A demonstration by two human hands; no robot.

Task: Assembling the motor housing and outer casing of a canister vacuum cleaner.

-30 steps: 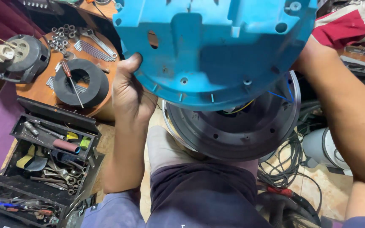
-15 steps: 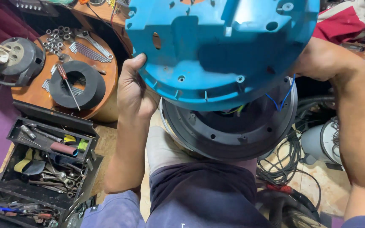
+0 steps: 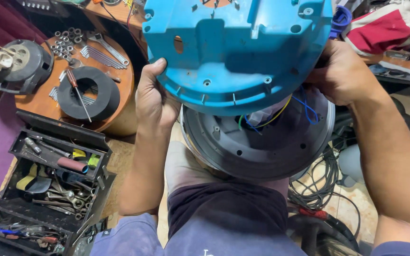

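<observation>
1. Left hand [image 3: 155, 102] is clamped on the left rim of a blue housing cover [image 3: 236, 50], thumb up on the outer face, fingers wrapped under the edge.
2. Right hand [image 3: 340, 76] is closed on the right edge of the same cover; its fingertips are hidden behind the rim.
3. The cover sits high at centre frame, tilted, inner side toward the camera, held just above a grey round motor body [image 3: 257, 142]; whether the two touch can't be told.
4. The motor body rests on the person's lap, between the forearms.
5. Coloured wires [image 3: 262, 116], yellow, blue and green, run in the gap between cover and motor body.
6. Left of the left hand, well apart: a round wooden table [image 3: 119, 90] with a black ring [image 3: 88, 92] on it.
7. A screwdriver [image 3: 78, 92] lies across the black ring.
8. A row of wrenches [image 3: 103, 54] and a cluster of small nuts [image 3: 67, 40] lie at the table's far side.
9. A dark round part [image 3: 27, 64] sits at the table's left edge.
10. Below the table, on the floor: an open black toolbox [image 3: 48, 180] with tiered trays full of hand tools.
11. Black cables [image 3: 326, 182] are coiled on the floor, below the right forearm.
12. A red and white cloth [image 3: 380, 26] lies at top right, behind the right hand.
</observation>
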